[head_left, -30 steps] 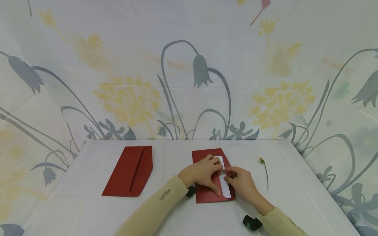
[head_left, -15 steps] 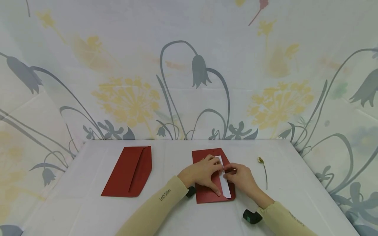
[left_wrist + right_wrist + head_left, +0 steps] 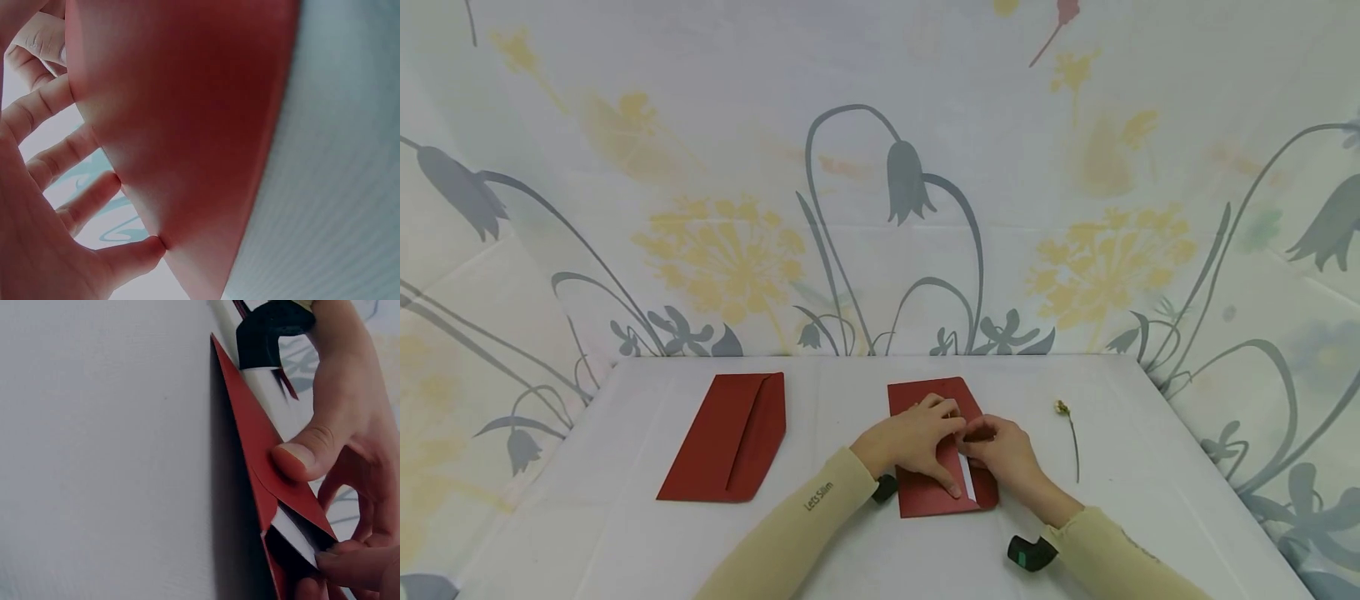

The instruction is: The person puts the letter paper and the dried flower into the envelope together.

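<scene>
Pressing flat with spread fingers, the left hand (image 3: 913, 440) holds down the red envelope (image 3: 928, 492) at lower centre of the head view. The right hand (image 3: 1003, 454) pinches the envelope's flap (image 3: 294, 487) — thumb on its outside, fingertips under its edge — over a white card (image 3: 970, 485) showing at the opening. The envelope's long axis runs from near edge toward the backdrop, opening on its right. A second envelope (image 3: 730, 437) lies left; a dried flower (image 3: 1070, 437) lies right, on the table (image 3: 587, 517).

To my left, mid-frame, lies a 2nd red envelope (image 3: 727, 437), w/ a small dried flower sprig (image 3: 1070, 435) right of center on the white table (image 3: 625, 533).
</scene>
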The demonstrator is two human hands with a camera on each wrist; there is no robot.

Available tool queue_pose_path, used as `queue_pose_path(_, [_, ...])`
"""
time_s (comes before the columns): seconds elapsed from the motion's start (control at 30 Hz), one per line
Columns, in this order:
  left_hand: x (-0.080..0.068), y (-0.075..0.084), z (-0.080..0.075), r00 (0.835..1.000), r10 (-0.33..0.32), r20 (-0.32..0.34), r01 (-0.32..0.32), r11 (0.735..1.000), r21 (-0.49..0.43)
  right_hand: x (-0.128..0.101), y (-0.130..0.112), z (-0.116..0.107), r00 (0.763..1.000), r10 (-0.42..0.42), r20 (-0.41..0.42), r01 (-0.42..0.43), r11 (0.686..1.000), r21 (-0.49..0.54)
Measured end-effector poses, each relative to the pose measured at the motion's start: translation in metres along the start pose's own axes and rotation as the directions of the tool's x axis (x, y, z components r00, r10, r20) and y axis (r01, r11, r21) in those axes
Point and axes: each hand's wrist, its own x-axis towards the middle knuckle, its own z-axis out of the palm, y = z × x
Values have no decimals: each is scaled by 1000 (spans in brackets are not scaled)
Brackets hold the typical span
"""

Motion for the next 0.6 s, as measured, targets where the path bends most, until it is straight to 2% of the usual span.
queue_pose_path(0.13, [0,0,0,1000,10,-7,-10,1000,-7,-2,0,0,1000,-1,-27,2,1000,28])
queue_pose_path(0.27, [0,0,0,1000,18,-7,-18,1000,-2,-4,-2,-2,1000,14,-13,-13,995,97])
queue_pose_path(0.47, [0,0,-1,1000,24,-5,-24,1000,6,-4,-3,-3,998,14,61,-26,976,216])
queue_pose_path(0.6, [0,-1,-2,1000,16,-6,-16,1000,-8,-3,0,-5,992,-17,128,-16,967,255])
